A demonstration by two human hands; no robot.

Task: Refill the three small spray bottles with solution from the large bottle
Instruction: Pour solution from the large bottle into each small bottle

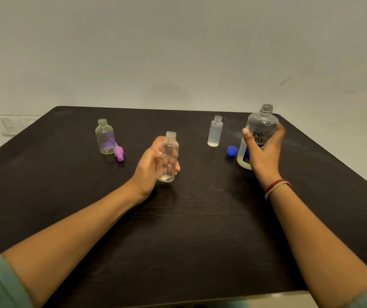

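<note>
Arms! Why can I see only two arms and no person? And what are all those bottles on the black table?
The camera sits on the person's head and looks forward and down, so you see only their own two arms. The left hand holds a small clear bottle with no top on. The right hand grips the large bottle, which is open too and has some liquid low inside. Two more small open bottles stand on the dark table. A purple-marked bottle is on the left, with a purple top lying beside it, and a cloudy bottle is on the right. A blue cap lies next to the large bottle.
</note>
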